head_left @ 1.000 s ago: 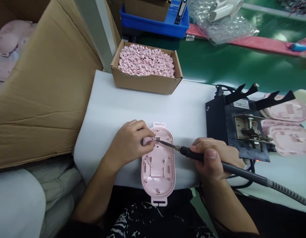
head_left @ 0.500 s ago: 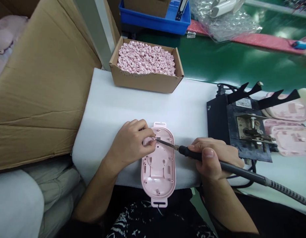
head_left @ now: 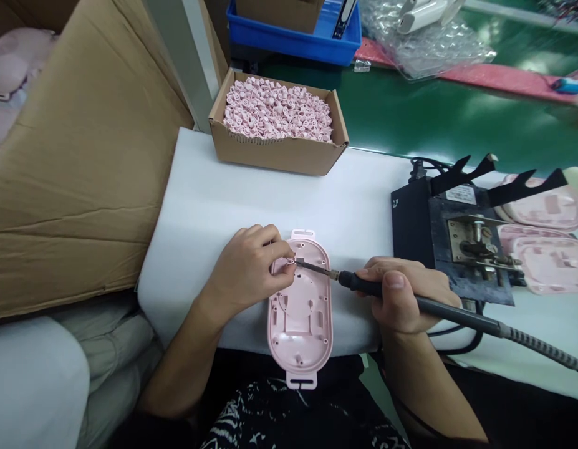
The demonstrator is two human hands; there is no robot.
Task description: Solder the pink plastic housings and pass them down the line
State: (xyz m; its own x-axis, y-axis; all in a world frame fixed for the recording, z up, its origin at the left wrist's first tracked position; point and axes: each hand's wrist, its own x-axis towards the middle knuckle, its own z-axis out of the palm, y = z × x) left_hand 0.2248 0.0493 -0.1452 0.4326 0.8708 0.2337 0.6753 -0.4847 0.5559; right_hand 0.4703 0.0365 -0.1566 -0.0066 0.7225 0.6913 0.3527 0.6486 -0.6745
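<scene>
A pink oval plastic shell (head_left: 300,308) lies open side up on the white foam pad (head_left: 232,206) at the near edge. My left hand (head_left: 246,268) rests on the shell's upper left part, fingertips pinching a small piece there. My right hand (head_left: 403,293) grips a black soldering iron (head_left: 386,292) like a pen. Its metal tip touches the spot by my left fingertips. The iron's cable runs off to the right.
A cardboard box (head_left: 279,153) full of small pink parts stands at the pad's far side. A black iron stand (head_left: 452,237) sits to the right, with more pink shells (head_left: 545,262) beyond it. A large cardboard flap (head_left: 78,162) rises at the left. A green conveyor (head_left: 438,118) runs behind.
The iron's tip has stayed on the same spot of the shell. My right hand has shifted very slightly; the left hand has kept still. The view has drifted a little.
</scene>
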